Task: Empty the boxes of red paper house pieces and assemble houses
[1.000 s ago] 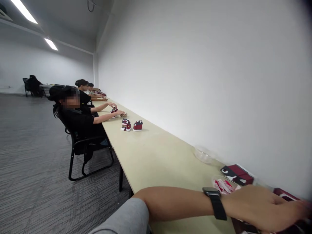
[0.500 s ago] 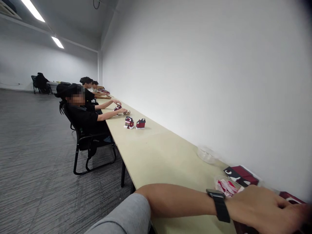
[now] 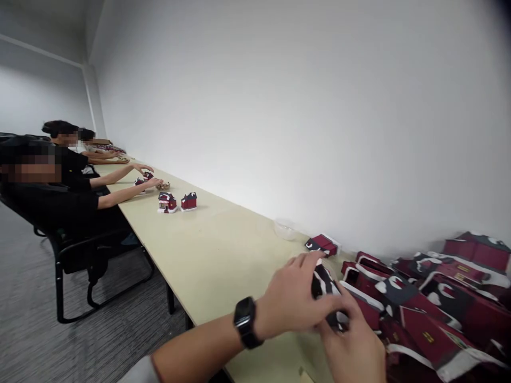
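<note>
We hold a black-and-red card house piece (image 3: 324, 290) clamped between our left hand (image 3: 293, 298) and right hand (image 3: 351, 354), just beside a heap of red card house pieces (image 3: 435, 303) on the pale surface (image 3: 223, 250)

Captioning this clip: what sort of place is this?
Likely a shared workroom: seated people line one long pale-yellow table, with small red-and-black model houses and a heap of red card house pieces.

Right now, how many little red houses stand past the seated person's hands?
2: a little red house with a striped front and a plainer red house beside it, both on the pale table.
</note>
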Demonstrator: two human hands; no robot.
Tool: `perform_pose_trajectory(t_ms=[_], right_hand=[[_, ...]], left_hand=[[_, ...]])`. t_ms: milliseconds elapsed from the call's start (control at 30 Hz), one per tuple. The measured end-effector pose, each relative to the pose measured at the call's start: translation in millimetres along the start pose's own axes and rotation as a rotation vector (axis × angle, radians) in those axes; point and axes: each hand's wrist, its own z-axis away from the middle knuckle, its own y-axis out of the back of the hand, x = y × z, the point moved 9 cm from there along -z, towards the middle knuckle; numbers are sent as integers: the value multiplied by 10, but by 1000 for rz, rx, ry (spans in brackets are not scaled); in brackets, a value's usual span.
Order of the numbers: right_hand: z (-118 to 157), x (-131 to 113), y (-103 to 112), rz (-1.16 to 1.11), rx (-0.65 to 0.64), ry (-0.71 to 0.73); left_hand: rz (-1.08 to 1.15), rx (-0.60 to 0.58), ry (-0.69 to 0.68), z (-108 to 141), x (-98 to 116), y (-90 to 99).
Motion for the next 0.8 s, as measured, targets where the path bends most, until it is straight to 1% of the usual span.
perform_pose_trajectory(t_ms=[67,133,200,267,300,333,400,467,500,533,567,600,633,667,700,733,767,800], right_hand=[[133,-177,-216,-91,-65,77],[321,-352,-456,-192,-168,154],[516,-495,-633,-242,-260,235],[661,-583,-686,-245,-289,314],[709,-603,-674,-241,-283,343],[741,-608,-644,-241,-269,358],[779,-576,-566,-276,-242,340],[803,-492,-515,-323,-241,261],[809,-428,-487,-350,-225,204],[811,-353,-458,-380,-202,143],[807,-269,-435,-407,-175,77],[799,-188,-424,-435,-156,14],[789,-122,-440,-460,-161,-45],[777,-80,-473,-488,-181,-99],[768,-74,-520,-534,-216,-149],[765,-106,-573,-600,-256,-198],[761,-174,-602,-691,-266,-241],[756,-294,-627,-847,-272,-269]], left_hand=[[43,-28,35,247,-84,100],[50,-29,95,450,-297,220],[18,4,179,621,-617,393],[-19,20,250,759,-974,609],[-41,36,275,808,-1151,761],[-77,64,293,835,-1320,955],[-182,149,348,834,-1649,1466],[-284,170,459,771,-1972,2007],[-366,197,528,738,-2099,2297],[-456,270,577,711,-2162,2592],[-508,328,604,684,-2175,2807],[-561,390,608,665,-2126,2942],[-594,439,579,647,-2019,2963],[-601,464,516,629,-1864,2857],[-592,466,427,618,-1665,2633],[-554,430,305,612,-1429,2300],[-472,371,173,627,-1176,1907],[-389,260,40,655,-920,1469]])
